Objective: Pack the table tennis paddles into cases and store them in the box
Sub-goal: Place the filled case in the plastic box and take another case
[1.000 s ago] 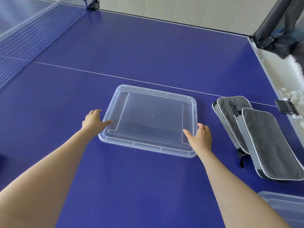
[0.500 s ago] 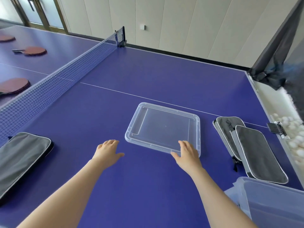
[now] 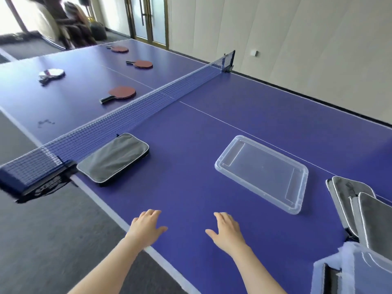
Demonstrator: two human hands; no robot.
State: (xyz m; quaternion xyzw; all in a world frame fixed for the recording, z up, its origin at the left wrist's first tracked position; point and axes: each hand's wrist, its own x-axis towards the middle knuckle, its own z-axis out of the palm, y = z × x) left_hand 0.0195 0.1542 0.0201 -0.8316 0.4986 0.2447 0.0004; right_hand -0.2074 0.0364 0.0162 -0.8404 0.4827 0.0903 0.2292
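My left hand and my right hand hover open and empty over the near part of the blue table. The clear box lid lies flat, well ahead of my right hand. A grey paddle case lies by the net on the left. Two more grey cases overlap at the right edge. The clear box shows at the bottom right corner. Beyond the net lie several paddles: a red one nearest, another red one, a third and a pale one.
The net crosses the table between me and the paddles, with its clamp at the left edge. Grey carpet lies left of the table. A person stands at the far left, blurred. A wall runs along the table's far side.
Both hands have left the lid and drawn back toward me. My view has swung left, bringing the net, the left case and the paddles into sight.
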